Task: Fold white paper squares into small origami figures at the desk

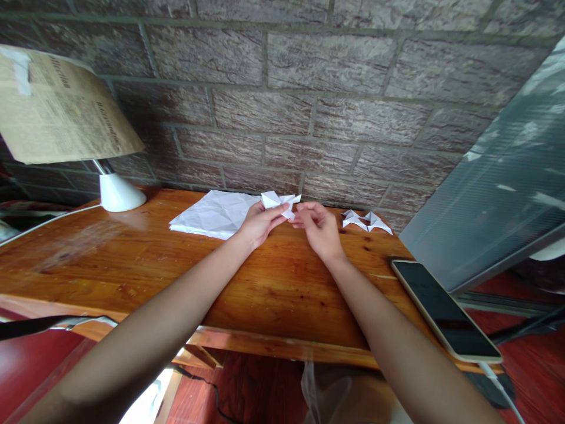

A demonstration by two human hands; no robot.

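Above the far part of the wooden desk, my left hand (260,225) pinches a white folded paper piece (282,203) with several pointed flaps, the thumb lying over its front. My right hand (318,228) is just right of this piece, fingers bent inward and thumb drawn in close to them. Its fingertips are beside the paper's lower right point; whether they touch it I cannot tell. Behind and left of my left hand lies a stack of creased white paper sheets (214,212). Two more folded paper pieces (353,219) rest to the right of my right hand.
A lamp with a newspaper-covered shade (66,112) and white base (120,193) stands at the left. At the desk's (273,288) right edge lies a phone (445,309) with a cable (501,388) plugged in. A brick wall (282,106) borders the back; a ribbed translucent panel (489,176) leans at right.
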